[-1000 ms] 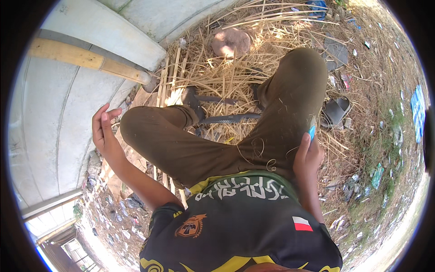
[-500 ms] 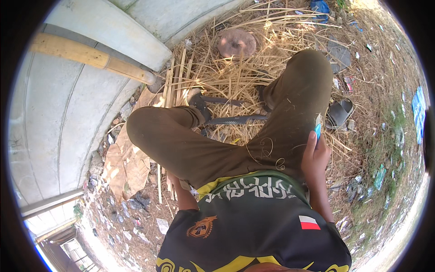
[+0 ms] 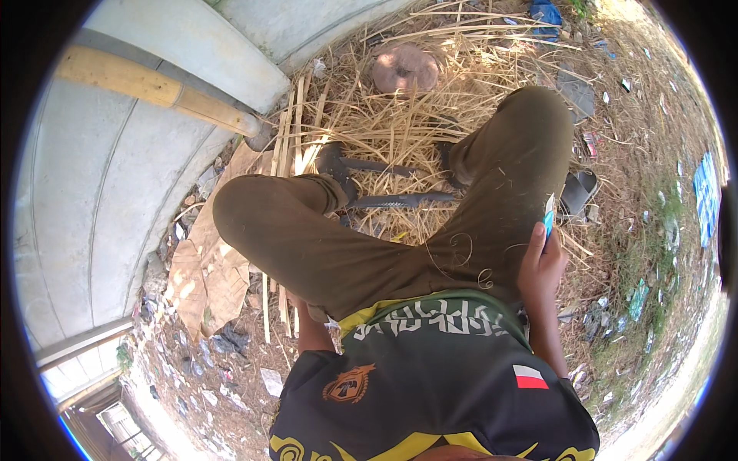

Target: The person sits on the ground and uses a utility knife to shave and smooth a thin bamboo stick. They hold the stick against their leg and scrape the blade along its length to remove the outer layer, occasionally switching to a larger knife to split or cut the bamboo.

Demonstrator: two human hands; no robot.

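Note:
My right hand (image 3: 543,269) rests on my right thigh, closed round a small blue tool (image 3: 549,219) with a pale, blade-like tip pointing away from me. My thumb lies along its side. The left forearm (image 3: 314,330) goes down beside my left hip. My left hand (image 3: 297,304) is almost wholly hidden under the thigh, so its fingers do not show. Thin curled fibre strips (image 3: 459,255) lie on my brown trousers. Between my feet lies a long dark blade with a toothed or patterned edge (image 3: 396,200). Another dark, narrow piece (image 3: 378,167) lies just beyond it.
Pale split strips (image 3: 286,142) and dry shavings cover the ground ahead. A round reddish stone-like disc (image 3: 405,69) sits among them. A bamboo pole (image 3: 154,86) leans at the concrete wall (image 3: 84,177). Brown crumpled sheeting (image 3: 211,269) lies left; a dark sandal (image 3: 578,192) lies right.
The right hand and the blue tool have shifted slightly to the right and nearer, along with a small shift of the view. More of the pale tip shows. The left hand stays mostly hidden.

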